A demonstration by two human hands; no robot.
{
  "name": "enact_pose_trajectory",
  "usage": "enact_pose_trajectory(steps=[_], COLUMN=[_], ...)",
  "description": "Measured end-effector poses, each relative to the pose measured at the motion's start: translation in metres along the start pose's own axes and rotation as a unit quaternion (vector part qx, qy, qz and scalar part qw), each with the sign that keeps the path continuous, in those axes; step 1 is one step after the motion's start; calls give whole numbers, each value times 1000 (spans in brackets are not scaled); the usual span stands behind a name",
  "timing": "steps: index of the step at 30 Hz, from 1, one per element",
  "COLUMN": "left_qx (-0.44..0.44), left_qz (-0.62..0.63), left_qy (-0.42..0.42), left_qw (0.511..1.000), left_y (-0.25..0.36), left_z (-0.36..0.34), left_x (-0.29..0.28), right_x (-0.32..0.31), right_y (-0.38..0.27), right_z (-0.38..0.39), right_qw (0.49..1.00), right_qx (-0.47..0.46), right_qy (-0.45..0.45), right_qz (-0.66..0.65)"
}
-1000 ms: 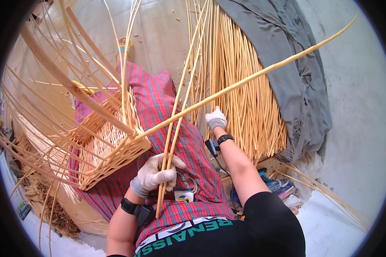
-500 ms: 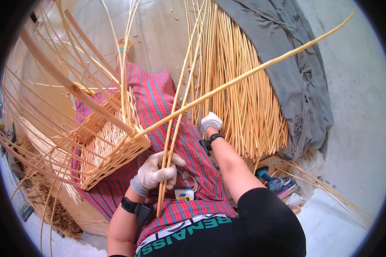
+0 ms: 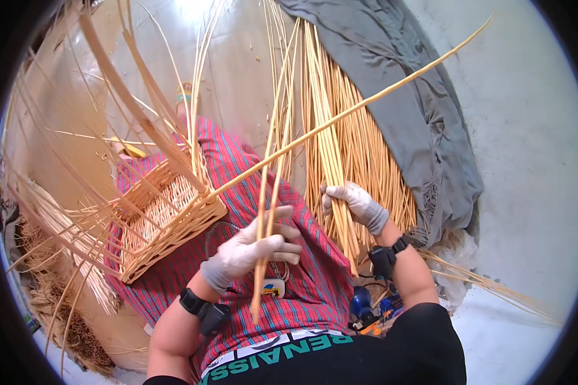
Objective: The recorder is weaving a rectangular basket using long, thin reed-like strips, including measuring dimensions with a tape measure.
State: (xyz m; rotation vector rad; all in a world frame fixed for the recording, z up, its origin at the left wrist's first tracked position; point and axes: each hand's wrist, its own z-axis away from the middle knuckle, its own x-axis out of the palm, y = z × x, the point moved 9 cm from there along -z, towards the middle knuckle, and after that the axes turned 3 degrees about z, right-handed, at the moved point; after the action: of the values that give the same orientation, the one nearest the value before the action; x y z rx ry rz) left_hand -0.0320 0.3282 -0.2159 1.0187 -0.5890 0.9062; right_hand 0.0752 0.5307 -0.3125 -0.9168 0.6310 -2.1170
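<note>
My gloved left hand (image 3: pixel 257 247) has partly spread fingers around two pale rods (image 3: pixel 268 212), loosely holding their lower ends above my lap. My gloved right hand (image 3: pixel 353 205) is closed on a bunch of several rods (image 3: pixel 327 147), lifted over the big pile of rods (image 3: pixel 382 173) at right. An unfinished wicker basket (image 3: pixel 157 215) with long upright stakes (image 3: pixel 119 77) sits at left on red checked cloth (image 3: pixel 225 147). A thicker long rod (image 3: pixel 372 96) leans diagonally from the basket's right corner across the two rods.
A grey sheet (image 3: pixel 443 154) borders the pile on the right. Thin canes (image 3: pixel 77 256) and brushy dark material (image 3: pixel 70 327) lie at left. A blue tool (image 3: pixel 363 305) and small items sit beside my lap. More loose canes (image 3: pixel 494 289) lie at lower right on the pale floor.
My right hand has pulled back toward me, now grasping a bunch of rods from the pile. My left hand's fingers have loosened and spread; its rods have shifted slightly right.
</note>
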Motion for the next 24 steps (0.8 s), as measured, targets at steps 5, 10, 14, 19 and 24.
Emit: enact_pose_trajectory(steps=[5,10,14,19,24], left_qx=[18,-1,10,-59,-88], left_qz=[90,-53,-81,-107,-151], left_qy=[-10,141,37,103,124], left_qw=[996,989,996,987,977], left_y=[-13,-8,11,16,6], left_z=[-36,-51,-50,-55,-63], left_x=[40,25,54,45,25], right_x=[86,101,89,118,153], right_y=[-57,-72,-80,-58,-36], right_z=[25,32,63,122,159], right_qw=[957,782,906,853,761], right_qx=[-132,-102,-136,-227,-301], right_qy=[-19,70,78,112,107], right_qz=[257,611,394,456,565])
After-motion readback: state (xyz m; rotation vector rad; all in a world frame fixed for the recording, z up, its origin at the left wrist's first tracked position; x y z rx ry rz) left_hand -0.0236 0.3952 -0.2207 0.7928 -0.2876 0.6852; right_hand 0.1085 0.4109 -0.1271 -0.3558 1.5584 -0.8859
